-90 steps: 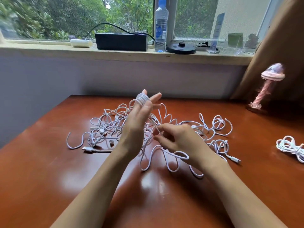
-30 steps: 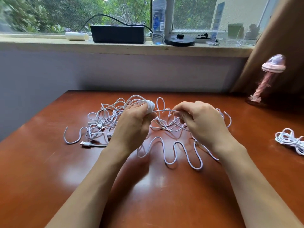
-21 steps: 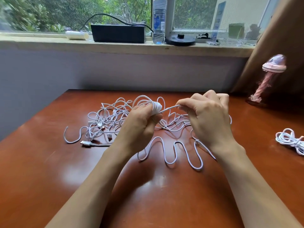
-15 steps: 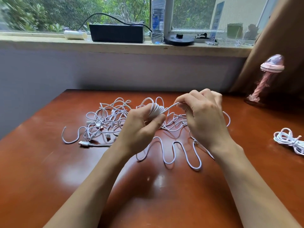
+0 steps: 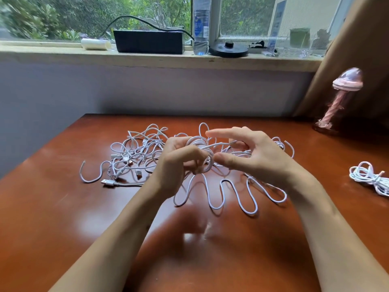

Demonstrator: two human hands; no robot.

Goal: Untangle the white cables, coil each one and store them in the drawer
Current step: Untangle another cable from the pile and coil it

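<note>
Head view: the left hand (image 5: 179, 163) grips a small coil (image 5: 203, 148) wound round its curled fingers, at centre frame above the table (image 5: 63, 207). A strand (image 5: 221, 145) runs from the coil rightward into the right hand (image 5: 256, 157), whose index and thumb are spread apart; whether its other fingers hold the strand I cannot tell. The tangle (image 5: 139, 152) lies left of centre, wavy slack (image 5: 231, 197) just below the hands, and a finished bundle (image 5: 366, 175) at the right edge. No drawer shows. To wind well, I judge, the right hand should take the strand close to the coil, lay each turn snug beside the last under light tension, and let the slack feed freely so it drags nothing from the tangle.
</note>
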